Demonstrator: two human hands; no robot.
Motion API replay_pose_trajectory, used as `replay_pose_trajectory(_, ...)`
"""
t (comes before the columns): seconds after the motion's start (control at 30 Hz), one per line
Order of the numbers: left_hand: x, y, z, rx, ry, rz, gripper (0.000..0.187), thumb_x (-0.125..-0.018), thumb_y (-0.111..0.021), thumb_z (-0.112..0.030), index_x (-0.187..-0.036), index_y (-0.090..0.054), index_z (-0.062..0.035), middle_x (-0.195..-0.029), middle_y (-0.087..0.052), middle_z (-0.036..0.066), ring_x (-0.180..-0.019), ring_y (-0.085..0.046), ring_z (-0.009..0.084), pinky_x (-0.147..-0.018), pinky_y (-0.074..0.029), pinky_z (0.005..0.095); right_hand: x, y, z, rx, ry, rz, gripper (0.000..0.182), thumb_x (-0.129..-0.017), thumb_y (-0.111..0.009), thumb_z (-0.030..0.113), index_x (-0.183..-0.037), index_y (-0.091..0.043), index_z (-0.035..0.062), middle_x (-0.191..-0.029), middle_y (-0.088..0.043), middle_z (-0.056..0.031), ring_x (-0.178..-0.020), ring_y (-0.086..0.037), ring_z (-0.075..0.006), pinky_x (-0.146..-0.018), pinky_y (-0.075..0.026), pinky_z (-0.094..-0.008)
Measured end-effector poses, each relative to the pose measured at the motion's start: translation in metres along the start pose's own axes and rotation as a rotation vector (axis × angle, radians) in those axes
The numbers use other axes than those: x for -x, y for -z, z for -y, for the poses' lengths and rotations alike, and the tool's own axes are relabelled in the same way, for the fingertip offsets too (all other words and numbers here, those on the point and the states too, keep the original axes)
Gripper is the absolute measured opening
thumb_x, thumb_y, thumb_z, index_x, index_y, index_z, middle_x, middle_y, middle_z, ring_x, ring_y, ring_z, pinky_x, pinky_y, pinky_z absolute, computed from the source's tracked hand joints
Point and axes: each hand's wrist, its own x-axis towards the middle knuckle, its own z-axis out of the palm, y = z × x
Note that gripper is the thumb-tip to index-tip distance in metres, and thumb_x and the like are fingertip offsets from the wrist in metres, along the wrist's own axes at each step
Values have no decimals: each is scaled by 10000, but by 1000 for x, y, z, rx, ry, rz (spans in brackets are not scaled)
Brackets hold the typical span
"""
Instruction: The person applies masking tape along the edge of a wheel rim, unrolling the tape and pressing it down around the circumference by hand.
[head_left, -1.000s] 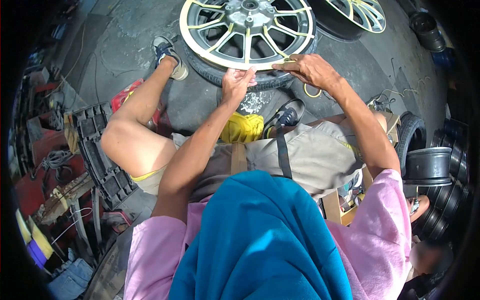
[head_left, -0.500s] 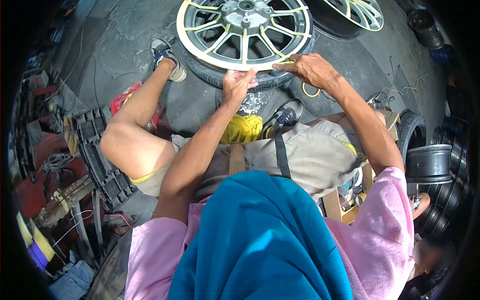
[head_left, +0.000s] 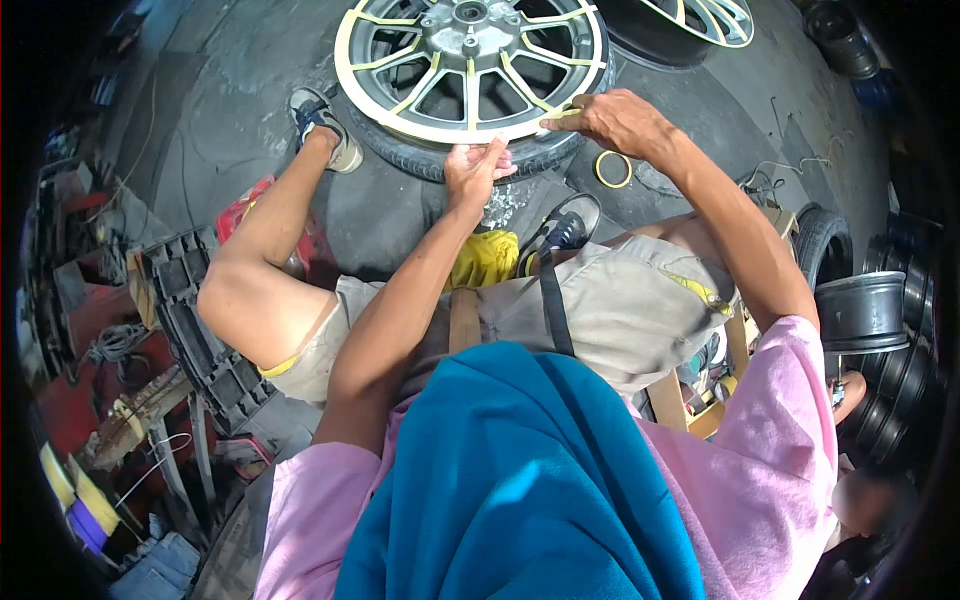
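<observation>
An alloy wheel rim [head_left: 420,132] with yellow masking tape along its edge and spokes lies face up on a tire [head_left: 420,160]. My left hand [head_left: 478,175] grips the near edge of the rim, thumb on top and fingers curled below. To its right, my right hand [head_left: 620,125] is closed, its fingertips at the taped edge. Between those fingers shows a thin yellow strip [head_left: 568,113] that looks like masking tape; the hand partly hides it. A tape roll [head_left: 613,169] rests on the floor below my right hand.
Another taped wheel [head_left: 690,25] lies behind at the right. Rims [head_left: 862,312] and a tire [head_left: 823,245] stand at the right, near another person's hand [head_left: 850,390]. A yellow cloth [head_left: 485,258] is between my legs. Metal parts [head_left: 190,300] and clutter fill the left.
The view has shifted slightly, so the wheel sits a little further left. My left hand keeps its hold. My right hand stays at the edge, and the tape roll shows more fully.
</observation>
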Motion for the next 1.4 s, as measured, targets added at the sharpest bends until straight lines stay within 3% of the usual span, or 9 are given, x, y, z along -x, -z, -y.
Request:
replay_pose_trajectory(0.37, 1, -22, 4, 37, 50, -17, 178, -942, -694, -126, -1022, -637, 22, -847, -663, 105, -738, -666, 172, -689, -641, 361, 12, 10, 4, 78, -28, -7, 523, -952, -516, 80, -1387, -564, 366, -942, -640, -80, -827, -698, -273, -739, -587, -383)
replay_pose_trajectory(0.43, 1, -24, 6, 37, 45, -29, 179, -941, -695, -129, -1018, -637, 23, -844, -663, 105, -737, -666, 173, -687, -642, 363, 11, 4, -8, 107, 48, -72, 645, -891, -572, 56, -1434, -509, 401, -930, -596, -98, -790, -666, -272, -688, -562, -374)
replay_pose_trajectory(0.8, 2, -30, 3, 75, 63, -73, 196, -923, -721, -145, -995, -631, 13, -850, -656, 109, -737, -666, 180, -695, -647, 382, 6, -2, -19, 57, 44, 6, 570, -911, -545, 60, -1395, -563, 362, -1008, -624, -90, -856, -683, -289, -728, -564, -385)
replay_pose_trajectory(0.97, 0, -40, 6, 157, 134, -77, 224, -934, -706, -171, -1011, -617, 20, -881, -649, 124, -773, -666, 193, -711, -651, 408, 3, 6, -28, -196, -73, -80, 357, -942, -603, 286, -1291, -648, 230, -984, -702, -129, -893, -679, -343, -806, -549, -441)
replay_pose_trajectory(1.0, 0, -40, 4, 165, 158, -96, 231, -943, -693, -173, -1018, -611, 29, -887, -647, 130, -780, -667, 194, -713, -652, 410, 1, 7, -36, -196, -69, -79, 357, -942, -603, 286, -1291, -648, 230, -984, -702, -129, -893, -679, -343, -806, -549, -441)
replay_pose_trajectory(1.07, 6, -35, -2, 130, 163, -121, 244, -968, -648, -177, -1034, -596, 52, -900, -649, 146, -790, -667, 199, -716, -653, 413, -4, 11, -53, -214, -34, -206, 427, -920, -627, 420, -1215, -655, 113, -997, -706, -152, -913, -666, -370, -847, -529, -460)
replay_pose_trajectory(1.1, 7, -28, -2, 134, 156, -129, 246, -979, -628, -180, -1039, -594, 56, -903, -652, 151, -789, -666, 198, -719, -653, 412, -8, 23, -52, -258, -102, -136, 519, -890, -642, 508, -1147, -658, 58, -1019, -687, -151, -956, -658, -368, -864, -520, -452)
replay_pose_trajectory(1.23, 7, 1, -13, 90, 101, -153, 294, -996, -589, -219, -1001, -578, 74, -885, -655, 165, -793, -676, 224, -690, -652, 392, -25, 8, -67, -237, -224, -173, 686, -818, -678, 608, -1222, -649, 54, -1046, -613, -193, -1010, -619, -367, -896, -488, -438)
replay_pose_trajectory(1.4, 5, 25, -28, 17, 74, -176, 249, -1013, -562, -219, -996, -587, 28, -864, -649, 137, -757, -656, 184, -719, -651, 404, -32, -18, -79, -189, -239, -248, 700, -823, -666, 622, -1269, -647, 82, -1096, -604, -188, -1079, -582, -370, -960, -469, -442)
